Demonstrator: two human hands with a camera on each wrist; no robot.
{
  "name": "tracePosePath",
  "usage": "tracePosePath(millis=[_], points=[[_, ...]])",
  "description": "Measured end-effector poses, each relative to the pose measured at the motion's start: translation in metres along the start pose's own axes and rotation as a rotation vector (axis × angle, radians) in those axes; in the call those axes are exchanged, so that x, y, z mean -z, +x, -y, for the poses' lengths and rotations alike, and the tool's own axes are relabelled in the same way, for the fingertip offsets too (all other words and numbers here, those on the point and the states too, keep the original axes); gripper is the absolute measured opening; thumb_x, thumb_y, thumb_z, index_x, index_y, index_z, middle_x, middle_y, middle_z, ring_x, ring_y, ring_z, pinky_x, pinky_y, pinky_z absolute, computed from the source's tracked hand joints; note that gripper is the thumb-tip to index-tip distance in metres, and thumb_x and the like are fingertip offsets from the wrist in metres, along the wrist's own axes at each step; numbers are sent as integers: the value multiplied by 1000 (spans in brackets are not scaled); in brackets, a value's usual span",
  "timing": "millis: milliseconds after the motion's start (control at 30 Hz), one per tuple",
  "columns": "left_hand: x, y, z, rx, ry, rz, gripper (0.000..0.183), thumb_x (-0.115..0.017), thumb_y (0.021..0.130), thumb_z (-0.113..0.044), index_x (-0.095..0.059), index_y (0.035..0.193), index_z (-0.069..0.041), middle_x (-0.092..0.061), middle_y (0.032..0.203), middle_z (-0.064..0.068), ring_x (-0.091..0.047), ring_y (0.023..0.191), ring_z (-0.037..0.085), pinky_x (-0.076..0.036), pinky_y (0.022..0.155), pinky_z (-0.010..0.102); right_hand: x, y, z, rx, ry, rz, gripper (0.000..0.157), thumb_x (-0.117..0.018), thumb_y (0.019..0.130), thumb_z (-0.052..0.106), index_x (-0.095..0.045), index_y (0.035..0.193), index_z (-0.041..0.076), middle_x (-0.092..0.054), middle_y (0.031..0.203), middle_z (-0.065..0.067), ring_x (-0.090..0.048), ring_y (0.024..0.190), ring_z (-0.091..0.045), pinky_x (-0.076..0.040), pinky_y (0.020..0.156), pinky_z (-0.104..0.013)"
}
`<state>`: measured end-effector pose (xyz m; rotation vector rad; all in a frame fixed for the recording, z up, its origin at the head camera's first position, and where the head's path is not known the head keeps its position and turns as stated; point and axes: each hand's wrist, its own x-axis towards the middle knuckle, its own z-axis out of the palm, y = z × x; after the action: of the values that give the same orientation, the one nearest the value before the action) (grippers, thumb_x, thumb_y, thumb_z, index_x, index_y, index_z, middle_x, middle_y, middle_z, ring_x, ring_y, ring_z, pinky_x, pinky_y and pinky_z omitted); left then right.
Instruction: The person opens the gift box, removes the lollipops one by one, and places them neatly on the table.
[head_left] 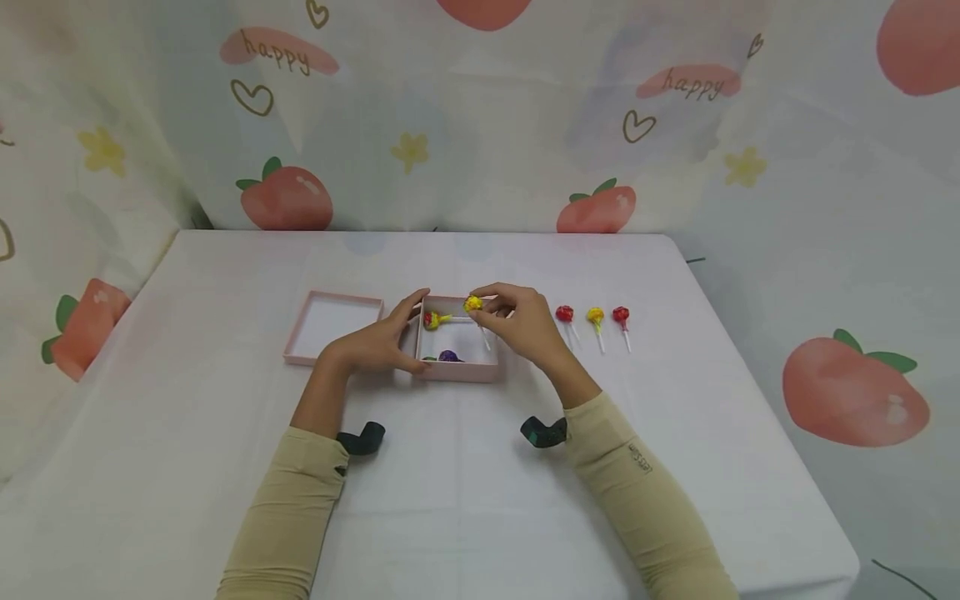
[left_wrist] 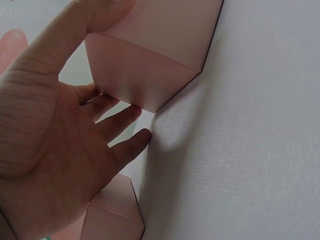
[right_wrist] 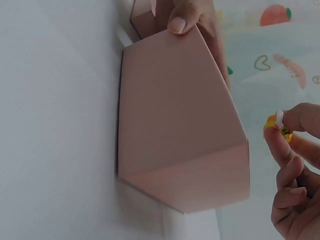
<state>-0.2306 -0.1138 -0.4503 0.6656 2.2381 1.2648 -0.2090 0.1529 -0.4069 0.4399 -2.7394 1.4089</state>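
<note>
A pink box (head_left: 459, 372) stands without a cover on the white table. My left hand (head_left: 371, 343) holds its left side, the thumb at the front corner and the fingers spread toward the back. Over the box's right part, my right hand (head_left: 525, 323) pinches a yellow lollipop (head_left: 472, 303) between thumb and fingers, its stick pointing down. Inside the box lie a red-and-yellow lollipop (head_left: 432, 321) along the back and a purple lollipop (head_left: 448, 356) near the front wall, with a bit of green beside it. The right wrist view shows the pinched yellow wrapper (right_wrist: 270, 122) beyond the box.
Left of the box lies a shallow pink lid (head_left: 299, 360), inside up. On the right, a red lollipop (head_left: 565, 313), a yellow lollipop (head_left: 595, 315) and another red lollipop (head_left: 621, 315) lie in a row. Patterned cloth (head_left: 480, 108) hangs behind the table.
</note>
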Motion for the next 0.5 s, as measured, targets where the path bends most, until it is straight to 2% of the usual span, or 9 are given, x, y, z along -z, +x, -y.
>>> tracePosePath(millis=[167, 500], points=[[0, -3, -3, 19, 10, -11, 125, -91, 80, -27, -1, 167, -26, -13, 171, 11, -12, 156, 28, -11, 123, 54, 9, -7, -7, -36, -22, -35, 26, -79, 94, 23, -77, 120, 16, -72, 88, -1, -56, 80, -22, -45, 65, -33], [-1, -1, -4, -6, -11, -1, 124, -90, 81, -24, -1, 167, -23, -7, 172, 7, -12, 156, 27, -10, 123, 54, 28, -25, -23, -79, -70, -48, 27, -79, 94, 22, -76, 120, 16, -70, 88, -2, -55, 79, -24, -44, 63, -33]])
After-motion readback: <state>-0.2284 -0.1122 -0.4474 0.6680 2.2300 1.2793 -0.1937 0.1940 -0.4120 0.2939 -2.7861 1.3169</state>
